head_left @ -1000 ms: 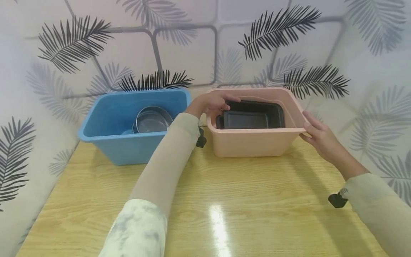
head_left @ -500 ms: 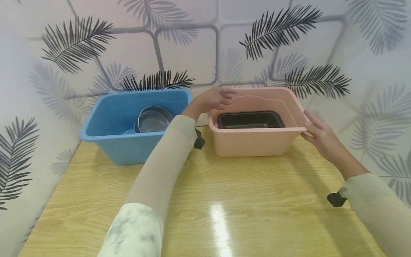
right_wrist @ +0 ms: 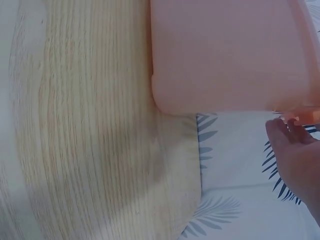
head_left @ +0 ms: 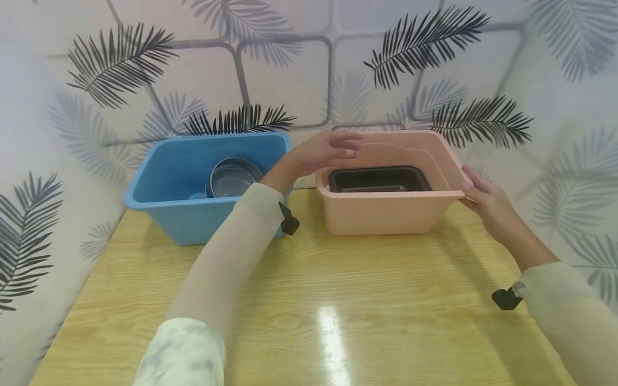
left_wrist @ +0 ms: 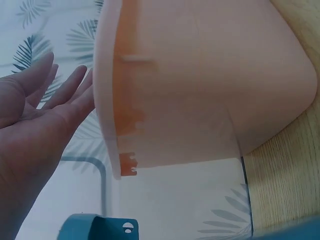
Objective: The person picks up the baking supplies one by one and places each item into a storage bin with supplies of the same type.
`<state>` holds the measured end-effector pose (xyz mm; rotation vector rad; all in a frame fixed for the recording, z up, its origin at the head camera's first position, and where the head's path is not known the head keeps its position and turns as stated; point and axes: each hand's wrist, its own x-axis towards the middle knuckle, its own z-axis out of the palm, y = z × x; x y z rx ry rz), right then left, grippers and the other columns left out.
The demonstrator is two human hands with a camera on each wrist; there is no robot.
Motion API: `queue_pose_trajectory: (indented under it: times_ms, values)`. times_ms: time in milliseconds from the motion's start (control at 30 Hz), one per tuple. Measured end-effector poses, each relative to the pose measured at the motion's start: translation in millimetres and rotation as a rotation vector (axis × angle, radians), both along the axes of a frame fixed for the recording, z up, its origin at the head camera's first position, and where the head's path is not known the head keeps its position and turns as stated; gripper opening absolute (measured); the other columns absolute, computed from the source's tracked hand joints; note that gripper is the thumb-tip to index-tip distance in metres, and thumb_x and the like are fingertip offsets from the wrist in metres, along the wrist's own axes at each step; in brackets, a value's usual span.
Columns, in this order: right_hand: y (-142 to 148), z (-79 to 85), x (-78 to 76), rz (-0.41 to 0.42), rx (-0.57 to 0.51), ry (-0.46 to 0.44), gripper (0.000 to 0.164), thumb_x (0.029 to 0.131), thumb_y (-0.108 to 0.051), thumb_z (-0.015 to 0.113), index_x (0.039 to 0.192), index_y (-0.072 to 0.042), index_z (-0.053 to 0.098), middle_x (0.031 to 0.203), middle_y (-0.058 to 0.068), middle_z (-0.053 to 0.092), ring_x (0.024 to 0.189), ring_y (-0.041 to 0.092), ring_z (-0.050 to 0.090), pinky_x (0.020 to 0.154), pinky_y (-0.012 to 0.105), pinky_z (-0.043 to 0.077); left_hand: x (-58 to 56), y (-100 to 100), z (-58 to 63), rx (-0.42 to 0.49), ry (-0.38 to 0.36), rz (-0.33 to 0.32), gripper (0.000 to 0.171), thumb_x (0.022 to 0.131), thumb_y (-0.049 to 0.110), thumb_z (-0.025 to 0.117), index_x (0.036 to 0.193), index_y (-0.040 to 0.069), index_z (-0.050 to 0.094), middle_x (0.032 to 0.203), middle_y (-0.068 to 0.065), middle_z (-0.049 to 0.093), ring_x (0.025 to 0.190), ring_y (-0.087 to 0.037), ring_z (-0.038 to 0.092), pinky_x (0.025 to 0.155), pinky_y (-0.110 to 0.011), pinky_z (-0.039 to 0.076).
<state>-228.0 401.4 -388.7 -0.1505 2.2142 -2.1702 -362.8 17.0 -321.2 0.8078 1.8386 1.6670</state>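
A pink plastic bin (head_left: 381,215) stands at the back right of the table. Inside it lies a dark rectangular baking pan (head_left: 381,182), its rim below the bin's edge. My left hand (head_left: 322,153) is over the bin's left end, fingers loosely extended, holding nothing. In the left wrist view this hand (left_wrist: 42,117) is beside the bin's rim (left_wrist: 104,100); whether the fingertips touch it I cannot tell. My right hand (head_left: 493,208) grips the bin's right rim, thumb above and fingers beneath. The right wrist view shows its fingers (right_wrist: 280,132) under the rim.
To the left stands a blue plastic bin (head_left: 193,221) holding round metal pans (head_left: 232,181), partly hidden by the left forearm. Both bins are on a wooden table (head_left: 386,305) against a leaf-patterned wall cloth (head_left: 289,75).
My left hand has let go of the dark pan, which now sits lower and flatter in the pink bin. That hand has then lifted slightly, its forearm shifting left. My right hand stays at the rim.
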Motion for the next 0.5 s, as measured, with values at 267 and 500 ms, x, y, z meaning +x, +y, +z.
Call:
queue_pose_trajectory:
  times_ms: [267, 500]
  values:
    - [-11.7, 8.5, 6.1, -0.222, 0.311, 0.044, 0.069, 0.106, -0.035, 0.05, 0.161, -0.008, 0.018, 0.169, 0.013, 0.012, 0.157, 0.028, 0.006, 0.128, 0.043, 0.005, 38.0, -12.6, 0.1, -0.075, 0.104, 0.051, 0.05, 0.103, 0.009, 0.058, 0.151, 0.01, 0.047, 0.15, -0.012, 0.052, 0.132, -0.029, 0.054, 0.104, -0.038, 0.053]
    - [-41.8, 8.7, 15.7, -0.273, 0.673, 0.28, 0.067, 0.107, -0.034, 0.045, 0.157, 0.004, 0.023, 0.161, 0.032, 0.015, 0.15, 0.051, 0.008, 0.119, 0.072, 0.008, 84.3, -36.3, -7.6, -0.182, 0.285, 0.141, 0.046, 0.106, 0.02, 0.052, 0.15, 0.009, 0.048, 0.144, -0.011, 0.059, 0.132, -0.022, 0.056, 0.113, -0.04, 0.045]
